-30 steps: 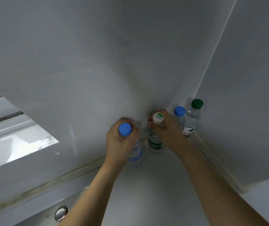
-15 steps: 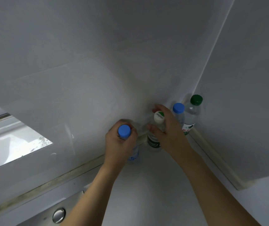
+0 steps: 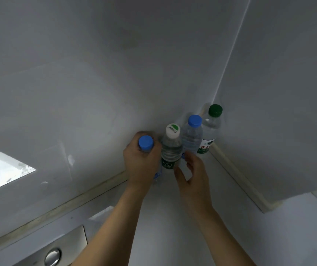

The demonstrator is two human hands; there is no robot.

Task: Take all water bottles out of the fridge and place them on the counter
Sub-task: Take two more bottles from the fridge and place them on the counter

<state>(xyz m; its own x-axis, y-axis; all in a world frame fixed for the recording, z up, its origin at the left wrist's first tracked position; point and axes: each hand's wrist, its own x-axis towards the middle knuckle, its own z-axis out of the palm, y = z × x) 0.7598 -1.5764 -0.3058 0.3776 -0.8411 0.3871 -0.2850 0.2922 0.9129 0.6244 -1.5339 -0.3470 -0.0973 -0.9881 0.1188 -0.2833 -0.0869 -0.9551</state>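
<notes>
Bottles stand in a row on the counter, packed into the corner where two grey walls meet. The corner is a good landmark. Closest to it is the green-cap bottle. Next out from the corner is a blue-cap bottle, then the white-cap bottle. They stand upright and touch each other, probably so they take little room and cannot roll.

Farthest from the corner, the left hand is wrapped tight around the held bottle, just under its blue cap. I think it holds up there so it can set the bottle down straight, right beside the white-cap one. I cannot see the bottom of the bottle, so I cannot tell if it is on the counter yet.

The right hand has loose, half-bent fingers and holds nothing. It is just in front of the white-cap bottle.

Half a second ago the right hand lay over the white-cap bottle. Now it has let go and pulled back, so the whole cap shows. The left hand has kept its grip and moved nearer the row.

A sink drain shows far from the corner, low and to the left.
</notes>
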